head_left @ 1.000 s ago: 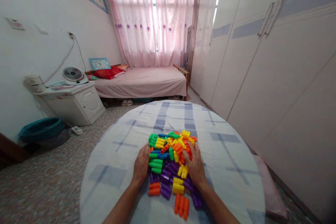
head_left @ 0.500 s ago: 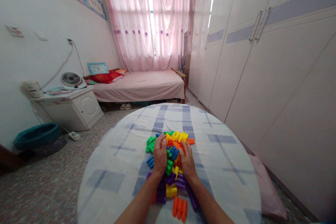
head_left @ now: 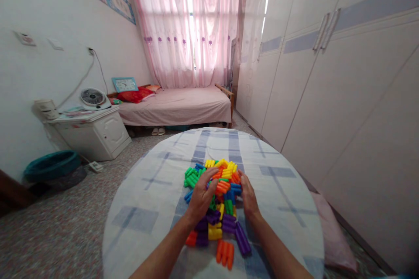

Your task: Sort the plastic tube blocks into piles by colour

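Observation:
A heap of plastic building pieces shaped like joined tubes lies on the round table (head_left: 131, 235). Over the heap's left side, my left hand (head_left: 202, 194) stretches its fingers, with the thumb near an orange piece (head_left: 223, 187). My right hand (head_left: 249, 196) is along the right edge, fingers extended beside blue pieces (head_left: 235, 189). Green pieces (head_left: 191, 177) sit to the left and yellow pieces (head_left: 229, 169) at the back. Closer to me are purple pieces (head_left: 242, 239), a yellow piece (head_left: 214, 232) and an orange piece (head_left: 224, 253). My left hand hides part of the heap.
A checked cloth covers the table. Beyond it stands a bed (head_left: 176, 104) with a pink sheet. White wardrobes (head_left: 327, 117) line the right side. To the left are a cabinet (head_left: 111, 137) with a fan (head_left: 93, 97) and a teal bin (head_left: 52, 163).
My hands have moved apart, the right one outward to the heap's edge. Pieces between them have shifted, and an orange piece now shows on top. The view has turned slightly left.

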`<state>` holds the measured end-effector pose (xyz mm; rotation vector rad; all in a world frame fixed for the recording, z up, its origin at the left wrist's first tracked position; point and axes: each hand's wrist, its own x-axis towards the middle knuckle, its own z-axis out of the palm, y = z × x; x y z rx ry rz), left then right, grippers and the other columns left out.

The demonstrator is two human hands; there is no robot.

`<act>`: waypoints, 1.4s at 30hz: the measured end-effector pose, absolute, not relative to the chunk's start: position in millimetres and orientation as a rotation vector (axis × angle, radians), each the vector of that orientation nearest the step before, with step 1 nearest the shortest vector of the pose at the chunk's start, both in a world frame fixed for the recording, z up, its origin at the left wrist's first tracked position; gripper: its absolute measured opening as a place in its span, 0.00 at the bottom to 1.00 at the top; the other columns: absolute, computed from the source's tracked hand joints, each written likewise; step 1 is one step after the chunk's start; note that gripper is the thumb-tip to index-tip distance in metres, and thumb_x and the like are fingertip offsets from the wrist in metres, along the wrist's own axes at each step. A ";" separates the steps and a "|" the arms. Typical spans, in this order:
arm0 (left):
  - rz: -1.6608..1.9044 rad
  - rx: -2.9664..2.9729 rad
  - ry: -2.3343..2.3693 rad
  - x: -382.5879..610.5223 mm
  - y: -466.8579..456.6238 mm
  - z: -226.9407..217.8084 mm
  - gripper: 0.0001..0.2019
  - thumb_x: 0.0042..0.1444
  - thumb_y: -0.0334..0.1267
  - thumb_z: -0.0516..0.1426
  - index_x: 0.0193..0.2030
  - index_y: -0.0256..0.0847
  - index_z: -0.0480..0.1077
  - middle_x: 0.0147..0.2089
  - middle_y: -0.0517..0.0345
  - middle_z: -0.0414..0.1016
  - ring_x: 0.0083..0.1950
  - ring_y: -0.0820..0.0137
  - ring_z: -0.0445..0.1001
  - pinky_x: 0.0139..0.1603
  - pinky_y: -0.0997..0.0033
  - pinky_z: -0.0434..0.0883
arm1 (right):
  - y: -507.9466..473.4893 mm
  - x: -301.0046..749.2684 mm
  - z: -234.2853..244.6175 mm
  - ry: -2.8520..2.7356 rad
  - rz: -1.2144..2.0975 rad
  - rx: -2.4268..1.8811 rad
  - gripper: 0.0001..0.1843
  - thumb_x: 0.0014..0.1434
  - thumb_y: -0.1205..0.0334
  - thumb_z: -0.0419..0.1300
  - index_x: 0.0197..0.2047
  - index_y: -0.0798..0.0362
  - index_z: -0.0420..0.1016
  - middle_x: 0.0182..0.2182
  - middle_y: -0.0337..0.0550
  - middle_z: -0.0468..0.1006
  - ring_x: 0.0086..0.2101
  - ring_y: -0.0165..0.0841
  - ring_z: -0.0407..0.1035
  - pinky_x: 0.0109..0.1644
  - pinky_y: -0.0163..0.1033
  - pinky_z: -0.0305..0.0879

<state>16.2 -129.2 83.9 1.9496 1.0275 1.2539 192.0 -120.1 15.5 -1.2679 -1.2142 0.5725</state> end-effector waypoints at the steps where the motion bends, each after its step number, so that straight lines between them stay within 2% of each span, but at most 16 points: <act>1: 1.193 2.088 1.052 1.0 -136.3 77.7 0.22 0.61 0.49 0.48 0.59 0.44 0.63 0.63 0.51 0.62 0.65 0.63 0.58 0.66 0.56 0.56 | -131.5 197.7 16.8 -1.249 0.593 -1.296 0.31 0.62 0.41 0.42 0.60 0.50 0.63 0.57 0.46 0.67 0.57 0.39 0.60 0.59 0.51 0.58; 3: 1.048 2.377 1.054 -31.8 -151.9 60.7 0.33 0.52 0.57 0.55 0.63 0.47 0.58 0.67 0.49 0.56 0.67 0.56 0.53 0.66 0.49 0.53 | -158.5 209.9 16.7 -1.431 0.632 -1.303 0.31 0.60 0.43 0.49 0.62 0.47 0.58 0.61 0.45 0.61 0.60 0.40 0.56 0.61 0.51 0.55; 6: 0.755 2.640 1.066 -72.5 -174.1 30.7 0.51 0.37 0.66 0.59 0.67 0.49 0.48 0.70 0.44 0.46 0.68 0.45 0.49 0.63 0.40 0.53 | -199.2 225.3 11.3 -1.825 0.563 -1.244 0.40 0.53 0.42 0.58 0.65 0.45 0.52 0.65 0.46 0.52 0.63 0.44 0.47 0.63 0.54 0.50; 10: 0.569 2.706 1.090 -87.4 -189.2 4.6 0.58 0.33 0.70 0.58 0.69 0.48 0.41 0.70 0.40 0.41 0.67 0.41 0.49 0.61 0.37 0.55 | -229.0 227.9 4.3 -2.204 0.435 -1.217 0.52 0.43 0.38 0.64 0.67 0.44 0.48 0.67 0.48 0.42 0.64 0.52 0.38 0.62 0.61 0.46; 13: 0.608 2.691 1.077 -74.0 -187.5 -0.5 0.57 0.34 0.68 0.59 0.69 0.48 0.41 0.71 0.39 0.38 0.67 0.43 0.50 0.60 0.41 0.58 | -229.5 214.3 3.9 -2.313 0.387 -1.213 0.56 0.40 0.38 0.66 0.67 0.44 0.47 0.67 0.50 0.42 0.64 0.54 0.38 0.61 0.63 0.48; 16: 0.709 2.666 1.071 -55.9 -181.7 0.6 0.53 0.37 0.62 0.62 0.68 0.50 0.44 0.71 0.41 0.41 0.67 0.44 0.51 0.60 0.44 0.61 | -221.2 195.2 5.0 -2.319 0.313 -1.166 0.55 0.39 0.45 0.68 0.67 0.46 0.48 0.67 0.50 0.45 0.64 0.53 0.39 0.61 0.61 0.50; 20: 0.893 2.525 1.141 -37.8 -172.8 6.0 0.38 0.47 0.48 0.62 0.65 0.47 0.54 0.68 0.43 0.50 0.66 0.51 0.55 0.61 0.48 0.62 | -206.3 174.1 6.0 -2.239 0.195 -1.144 0.46 0.46 0.59 0.64 0.66 0.48 0.50 0.66 0.49 0.47 0.64 0.49 0.42 0.62 0.58 0.50; 23: 1.042 2.378 1.206 -25.5 -160.8 15.2 0.27 0.52 0.40 0.58 0.60 0.42 0.61 0.65 0.44 0.56 0.65 0.56 0.58 0.61 0.52 0.62 | -189.6 164.0 10.4 -2.116 0.176 -1.174 0.39 0.49 0.64 0.60 0.64 0.49 0.55 0.64 0.50 0.53 0.62 0.45 0.48 0.62 0.56 0.52; 28: 1.190 2.205 1.253 -1.3 -123.2 42.1 0.24 0.48 0.34 0.58 0.54 0.41 0.65 0.60 0.48 0.63 0.62 0.60 0.61 0.62 0.54 0.62 | -146.2 157.0 29.2 -1.910 0.180 -1.220 0.33 0.51 0.68 0.55 0.61 0.51 0.59 0.58 0.50 0.63 0.58 0.41 0.56 0.61 0.53 0.55; 32: 1.254 2.144 1.359 14.7 -84.4 62.8 0.20 0.50 0.37 0.58 0.51 0.39 0.66 0.54 0.49 0.68 0.58 0.62 0.66 0.60 0.56 0.63 | -105.8 158.2 44.0 -1.791 0.178 -1.265 0.27 0.53 0.64 0.54 0.58 0.50 0.63 0.52 0.48 0.69 0.54 0.41 0.61 0.60 0.54 0.56; 35: 1.267 2.082 1.494 19.6 -60.4 72.2 0.23 0.51 0.44 0.59 0.52 0.38 0.65 0.54 0.47 0.68 0.57 0.60 0.66 0.58 0.56 0.64 | -83.4 161.7 53.7 -1.706 0.219 -1.302 0.24 0.55 0.59 0.54 0.56 0.52 0.65 0.50 0.49 0.70 0.52 0.41 0.62 0.58 0.54 0.57; 38: 1.232 2.079 1.554 10.8 -52.0 72.9 0.26 0.53 0.48 0.56 0.56 0.36 0.63 0.57 0.44 0.65 0.61 0.59 0.63 0.61 0.56 0.61 | -77.0 173.7 60.0 -1.610 0.275 -1.356 0.25 0.56 0.53 0.54 0.55 0.54 0.65 0.51 0.51 0.70 0.53 0.41 0.63 0.58 0.52 0.58; 42: 1.097 2.217 1.522 -35.2 -72.3 56.0 0.30 0.55 0.51 0.54 0.61 0.39 0.58 0.65 0.43 0.56 0.66 0.58 0.55 0.64 0.53 0.56 | -97.4 214.9 45.6 -1.619 0.284 -1.375 0.31 0.56 0.47 0.55 0.60 0.50 0.60 0.56 0.48 0.66 0.56 0.40 0.61 0.59 0.51 0.57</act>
